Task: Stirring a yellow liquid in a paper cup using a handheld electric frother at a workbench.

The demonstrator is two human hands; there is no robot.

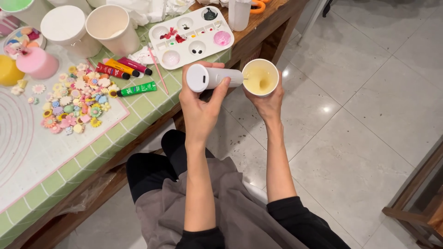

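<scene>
My left hand grips a white cylindrical handheld mixer, held sideways with its thin tip reaching into a white paper cup. My right hand holds that cup from below, tilted toward me. Pale yellow liquid fills the cup. Both hands are off the table's edge, above my lap and the tiled floor.
On the green tiled table lie a white paint palette, several paint tubes, a pile of small flower-shaped pieces, white cups, a pink candle and a white mat. A wooden frame stands at right.
</scene>
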